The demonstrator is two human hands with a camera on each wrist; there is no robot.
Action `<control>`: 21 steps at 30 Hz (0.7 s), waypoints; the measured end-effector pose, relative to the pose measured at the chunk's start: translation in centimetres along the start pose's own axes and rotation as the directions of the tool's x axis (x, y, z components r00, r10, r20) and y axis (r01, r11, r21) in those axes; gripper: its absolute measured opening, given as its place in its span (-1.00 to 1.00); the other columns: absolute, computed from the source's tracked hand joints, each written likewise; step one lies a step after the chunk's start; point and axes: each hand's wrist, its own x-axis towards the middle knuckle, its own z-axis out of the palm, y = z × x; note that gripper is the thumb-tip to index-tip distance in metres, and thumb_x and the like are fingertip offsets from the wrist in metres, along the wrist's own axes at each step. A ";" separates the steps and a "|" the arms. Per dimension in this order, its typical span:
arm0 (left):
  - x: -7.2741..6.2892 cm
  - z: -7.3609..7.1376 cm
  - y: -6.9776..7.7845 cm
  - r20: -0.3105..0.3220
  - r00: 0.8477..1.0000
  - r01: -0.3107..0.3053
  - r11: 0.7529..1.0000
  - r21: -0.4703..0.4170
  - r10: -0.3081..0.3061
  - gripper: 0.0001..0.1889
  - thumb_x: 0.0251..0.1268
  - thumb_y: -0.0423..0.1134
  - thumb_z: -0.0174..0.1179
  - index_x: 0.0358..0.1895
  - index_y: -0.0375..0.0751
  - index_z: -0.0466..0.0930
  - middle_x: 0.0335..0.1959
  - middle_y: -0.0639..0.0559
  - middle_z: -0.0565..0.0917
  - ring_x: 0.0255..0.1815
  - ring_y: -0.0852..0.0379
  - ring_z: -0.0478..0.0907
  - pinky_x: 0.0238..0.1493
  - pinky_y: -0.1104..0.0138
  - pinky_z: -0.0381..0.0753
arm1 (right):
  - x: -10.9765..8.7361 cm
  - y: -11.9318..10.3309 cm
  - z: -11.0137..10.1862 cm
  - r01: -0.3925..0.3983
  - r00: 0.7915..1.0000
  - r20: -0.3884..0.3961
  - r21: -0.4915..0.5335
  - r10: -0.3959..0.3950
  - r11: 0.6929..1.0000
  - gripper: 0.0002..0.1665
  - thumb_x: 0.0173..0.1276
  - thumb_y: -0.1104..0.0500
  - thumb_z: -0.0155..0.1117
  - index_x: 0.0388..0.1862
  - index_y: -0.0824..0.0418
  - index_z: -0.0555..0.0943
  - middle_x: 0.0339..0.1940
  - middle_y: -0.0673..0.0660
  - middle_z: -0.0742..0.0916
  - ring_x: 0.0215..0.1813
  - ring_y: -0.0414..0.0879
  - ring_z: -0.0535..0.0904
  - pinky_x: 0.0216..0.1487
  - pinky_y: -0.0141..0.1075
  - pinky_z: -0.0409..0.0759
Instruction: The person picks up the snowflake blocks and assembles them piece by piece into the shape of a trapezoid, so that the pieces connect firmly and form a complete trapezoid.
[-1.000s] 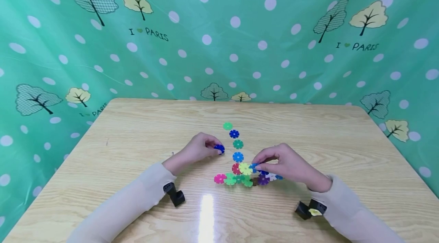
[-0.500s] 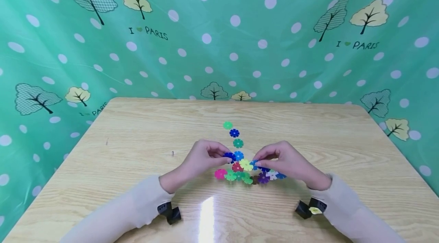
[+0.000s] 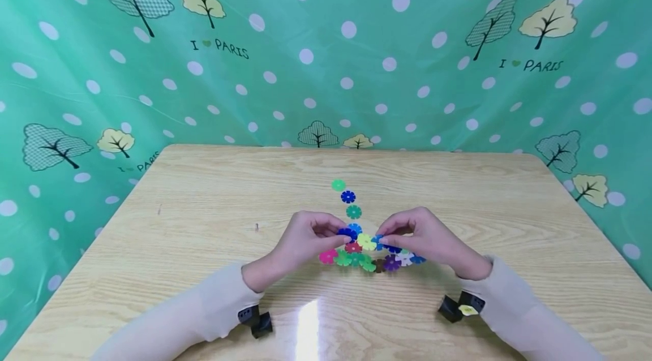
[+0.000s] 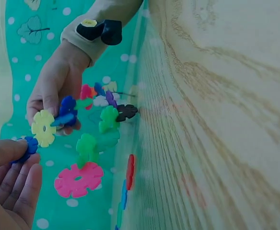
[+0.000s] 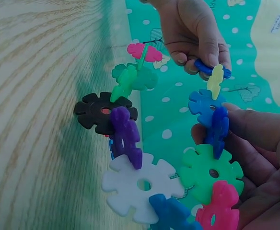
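In the head view my left hand (image 3: 303, 241) pinches a dark blue notched plastic disc (image 3: 346, 232) between thumb and fingers. My right hand (image 3: 421, 238) pinches a blue disc (image 5: 204, 104) in a linked chain of several such discs. A yellow disc (image 4: 44, 128) forms the chain's end, edge to edge with the dark blue one in the right wrist view; whether they interlock I cannot tell. From the right hand the chain curves through green (image 5: 212, 173), white (image 5: 142, 187), purple (image 5: 126, 136) and black or brown (image 5: 104, 112) discs to a pink one (image 4: 78, 179).
Loose discs lie in a line on the wooden table (image 3: 214, 191): light green (image 3: 338, 185), dark blue (image 3: 348, 197), teal (image 3: 354, 211), and partly hidden blue and red (image 3: 353, 247) ones. A green polka-dot cloth (image 3: 326, 78) hangs behind the table.
My left hand has moved right and nearer with the dark blue disc, up to the yellow disc. The right hand keeps its grip on the chain, almost in place.
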 end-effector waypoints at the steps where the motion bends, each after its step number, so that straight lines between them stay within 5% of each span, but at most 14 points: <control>1: 0.0 0.1 0.0 -0.004 1.000 -0.004 1.000 -0.001 0.004 -0.87 0.10 -0.38 0.34 -0.26 -0.30 0.70 -0.38 -0.08 0.73 -0.43 0.19 0.63 -0.37 0.35 0.67 | 0.0 0.0 0.0 -0.001 1.000 -0.002 -0.001 0.001 1.000 -0.88 0.24 0.23 0.33 -0.26 0.22 0.71 -0.30 0.06 0.76 -0.30 -0.22 0.65 -0.25 -0.37 0.65; 10: 0.1 0.8 0.2 -0.020 0.997 -0.069 0.998 0.002 0.069 -0.87 0.09 -0.40 0.33 -0.28 -0.36 0.69 -0.39 -0.13 0.72 -0.46 0.18 0.64 -0.41 0.34 0.68 | 0.1 0.1 0.3 -0.002 1.000 -0.002 0.029 0.002 1.000 -0.90 0.26 0.25 0.30 -0.26 0.24 0.69 -0.32 0.07 0.75 -0.32 -0.20 0.64 -0.25 -0.36 0.65; 21: 0.2 1.1 0.1 -0.035 0.998 -0.047 0.999 0.019 0.048 -0.88 0.11 -0.38 0.33 -0.29 -0.35 0.69 -0.41 -0.12 0.72 -0.48 0.21 0.63 -0.44 0.38 0.66 | 0.4 0.7 0.8 0.000 0.997 0.075 0.133 -0.010 0.991 -0.89 0.36 0.30 0.17 -0.18 0.31 0.56 -0.22 0.19 0.72 -0.19 -0.14 0.66 -0.12 -0.36 0.63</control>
